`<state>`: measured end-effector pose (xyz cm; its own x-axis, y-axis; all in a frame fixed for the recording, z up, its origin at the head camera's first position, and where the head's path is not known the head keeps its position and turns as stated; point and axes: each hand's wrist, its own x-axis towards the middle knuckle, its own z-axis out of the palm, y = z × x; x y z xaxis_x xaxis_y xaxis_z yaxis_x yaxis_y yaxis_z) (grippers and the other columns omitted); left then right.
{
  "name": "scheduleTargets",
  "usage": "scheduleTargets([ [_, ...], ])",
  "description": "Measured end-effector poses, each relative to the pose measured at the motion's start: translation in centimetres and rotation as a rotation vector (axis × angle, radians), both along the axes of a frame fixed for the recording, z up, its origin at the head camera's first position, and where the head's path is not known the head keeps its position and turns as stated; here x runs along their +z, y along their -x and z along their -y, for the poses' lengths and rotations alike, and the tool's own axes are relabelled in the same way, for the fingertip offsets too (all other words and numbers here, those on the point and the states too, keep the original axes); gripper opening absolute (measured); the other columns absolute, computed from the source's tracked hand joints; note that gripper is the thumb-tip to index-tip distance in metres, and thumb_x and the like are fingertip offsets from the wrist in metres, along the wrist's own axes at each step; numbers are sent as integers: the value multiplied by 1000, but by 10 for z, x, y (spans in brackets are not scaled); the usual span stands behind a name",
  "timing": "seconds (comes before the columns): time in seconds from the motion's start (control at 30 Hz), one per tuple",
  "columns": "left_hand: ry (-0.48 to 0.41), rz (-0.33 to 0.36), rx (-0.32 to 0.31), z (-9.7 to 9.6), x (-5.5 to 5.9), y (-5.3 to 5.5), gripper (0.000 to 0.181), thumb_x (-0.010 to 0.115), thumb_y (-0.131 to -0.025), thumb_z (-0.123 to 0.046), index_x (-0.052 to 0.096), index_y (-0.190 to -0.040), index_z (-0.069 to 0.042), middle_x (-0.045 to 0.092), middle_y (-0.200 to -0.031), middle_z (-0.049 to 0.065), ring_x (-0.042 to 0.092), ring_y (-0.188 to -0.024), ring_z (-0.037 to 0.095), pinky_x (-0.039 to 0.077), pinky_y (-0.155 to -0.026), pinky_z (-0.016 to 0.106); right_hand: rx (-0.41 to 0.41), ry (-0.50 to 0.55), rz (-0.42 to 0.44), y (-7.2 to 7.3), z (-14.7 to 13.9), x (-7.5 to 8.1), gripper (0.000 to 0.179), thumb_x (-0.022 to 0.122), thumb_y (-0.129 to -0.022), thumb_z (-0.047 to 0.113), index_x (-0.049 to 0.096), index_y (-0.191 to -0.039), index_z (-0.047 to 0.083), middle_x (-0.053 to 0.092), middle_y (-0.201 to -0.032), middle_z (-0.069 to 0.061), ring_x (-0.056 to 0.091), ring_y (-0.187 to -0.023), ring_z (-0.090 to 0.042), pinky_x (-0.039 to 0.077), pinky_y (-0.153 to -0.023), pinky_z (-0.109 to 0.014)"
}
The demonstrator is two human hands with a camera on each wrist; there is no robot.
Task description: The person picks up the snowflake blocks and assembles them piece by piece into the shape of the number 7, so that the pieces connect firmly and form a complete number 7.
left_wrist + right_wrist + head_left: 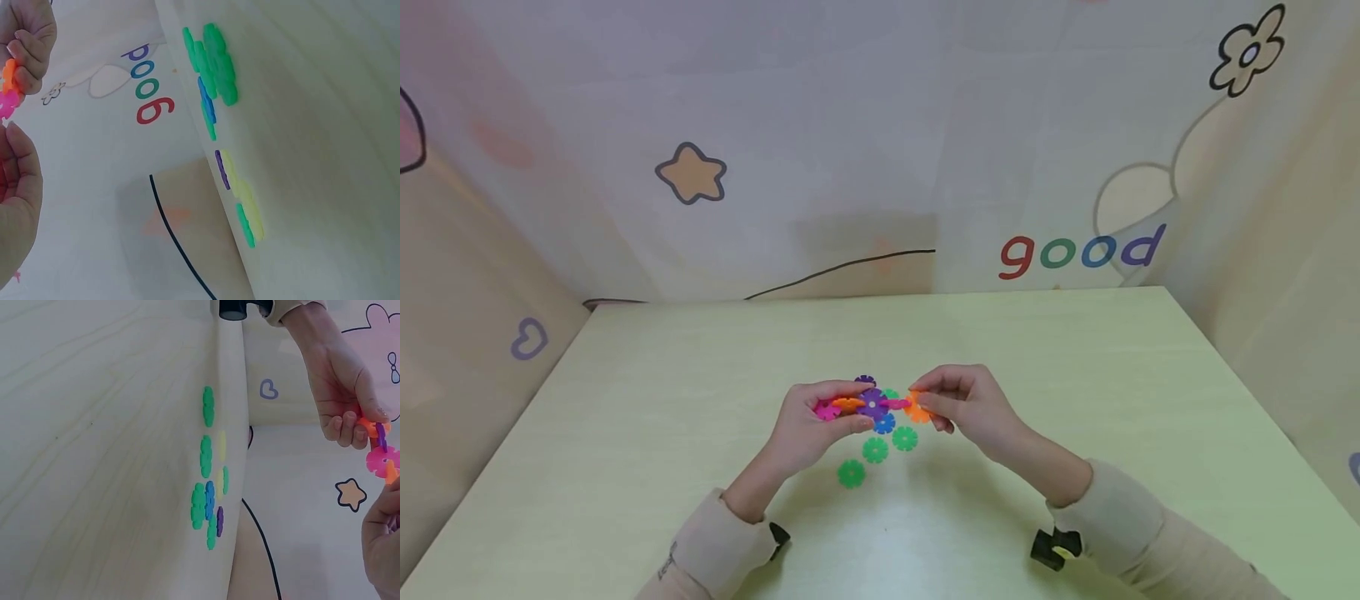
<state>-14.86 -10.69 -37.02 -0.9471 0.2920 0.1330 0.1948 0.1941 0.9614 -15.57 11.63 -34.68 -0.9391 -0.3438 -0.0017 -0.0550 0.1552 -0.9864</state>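
On the left, I see the left grip (801, 425) curled around one end of a row of flower pieces (879, 408). I'd make that squeeze soft but steady, so the row doesn't bend. Inside it are a pink piece (825, 412), then an orange piece (847, 404), then a purple piece (866, 407). Holding close to the join should help, I think, since a long row can wobble and pop apart.

The row is up in the air over the bench (625, 417). Below its middle lie loose green pieces (847, 477), a blue piece (884, 426), a dark purple piece (865, 380) and, in the left wrist view, yellow pieces (252, 215). A bit that slips could land among them, so I'd go slowly.

Next, a thin pink piece (896, 404) shows its edge. It meets the last orange piece (916, 412), which the right grip (977, 408) pinches between thumb and finger. That seems to be the join in hand. I can't tell if the slots are locked. I'd match slot to slot and push straight, not sideways. Then a tiny tug would test it.
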Motion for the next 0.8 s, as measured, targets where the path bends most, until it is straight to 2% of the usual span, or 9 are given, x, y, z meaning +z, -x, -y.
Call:
scheduleTargets([
  [0.33,-17,-5,-2,-2,-3,0,38,75,-73,-8,66,-110,-3,63,-109,13,62,-90,24,53,-71,28,-3,13,-18,-3,1,0,15,60,-86,2,64,-98,-6,60,-71,-9,49,-52,-14,44,-50,-19],
  [0.57,37,-33,-10,-1,-3,-1,39,74,-75,-12,64,-113,-6,62,-112,11,58,-99,24,52,-74,26,18,-22,-53,-1,-3,1,19,61,-85,4,63,-102,-6,60,-73,-8,51,-55,-15,45,-52,-20],
  [0.7,28,-58,-50,0,-5,-1,41,72,-78,-13,61,-117,-6,60,-113,12,61,-94,23,53,-73,27,-2,-4,-68,3,-4,-1,18,62,-84,3,60,-100,-7,62,-78,-7,54,-60,-19,48,-56,-22],
  [0.8,-16,-76,-120,2,-7,-1,42,65,-84,-9,54,-125,-4,60,-107,16,62,-84,27,53,-70,27,-30,-8,-64,5,-5,-4,19,63,-85,5,60,-99,-7,63,-81,-7,56,-63,-19,49,-59,-24],
])
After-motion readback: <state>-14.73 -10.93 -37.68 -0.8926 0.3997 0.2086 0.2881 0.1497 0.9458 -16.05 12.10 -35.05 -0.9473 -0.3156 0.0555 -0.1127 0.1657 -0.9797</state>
